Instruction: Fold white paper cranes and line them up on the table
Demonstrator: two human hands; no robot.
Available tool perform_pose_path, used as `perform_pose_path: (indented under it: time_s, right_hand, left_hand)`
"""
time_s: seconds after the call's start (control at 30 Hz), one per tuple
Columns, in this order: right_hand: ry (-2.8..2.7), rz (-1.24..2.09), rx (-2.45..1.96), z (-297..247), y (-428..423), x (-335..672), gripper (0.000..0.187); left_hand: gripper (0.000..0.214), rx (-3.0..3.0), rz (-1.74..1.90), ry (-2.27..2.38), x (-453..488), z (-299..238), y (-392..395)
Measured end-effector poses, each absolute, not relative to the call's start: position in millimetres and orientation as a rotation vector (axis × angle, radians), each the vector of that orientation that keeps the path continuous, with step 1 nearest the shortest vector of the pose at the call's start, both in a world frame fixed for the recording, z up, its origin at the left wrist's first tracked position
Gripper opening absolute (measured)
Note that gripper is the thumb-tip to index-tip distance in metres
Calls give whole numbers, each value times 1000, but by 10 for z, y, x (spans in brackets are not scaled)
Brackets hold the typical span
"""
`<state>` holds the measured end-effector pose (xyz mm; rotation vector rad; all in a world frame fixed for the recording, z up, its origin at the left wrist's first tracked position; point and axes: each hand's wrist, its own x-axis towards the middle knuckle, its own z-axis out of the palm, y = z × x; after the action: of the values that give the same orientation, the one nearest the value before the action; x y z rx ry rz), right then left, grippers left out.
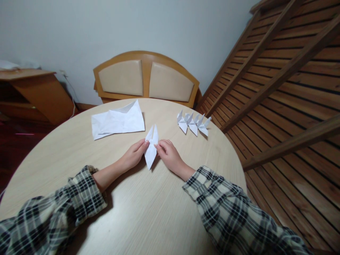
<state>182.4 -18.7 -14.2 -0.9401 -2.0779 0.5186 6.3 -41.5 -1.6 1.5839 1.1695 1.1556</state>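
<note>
A white folded paper (151, 152), long and diamond-shaped with a slit at its far end, is held between my two hands over the table. My left hand (135, 153) pinches its left edge, thumb on top. At the opposite edge, my right hand (170, 154) grips the paper between thumb and curled fingers. The fingers beneath the paper are partly hidden. Beyond my right hand, several white paper cranes (196, 124) stand in a row. White paper sheets (118, 121), creased and stacked, lie past my left hand.
The round pale wooden table (148, 212) spans the front. Behind it rises a headboard (147, 76) with two beige panels. A slatted wooden frame (287, 92) leans along the right side. At the far left stands a brown desk (39, 92).
</note>
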Motion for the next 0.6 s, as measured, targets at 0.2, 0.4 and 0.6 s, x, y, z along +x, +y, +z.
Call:
perform_pose_path:
  time_s: [0.2,0.4,0.6]
  right_hand:
    - [-2043,442,-948,-91,-224,1828,27]
    - [-2032,437,-953,-73,-227,1837,26]
    - [-2009,488,-928,-102,-217,1830,28]
  left_hand:
    - [33,1580,1157,1169,65,-35,-394]
    - [35,1589,1138,1178,66,-35,-396]
    - [36,1545,1154,1105,64,-37,-410]
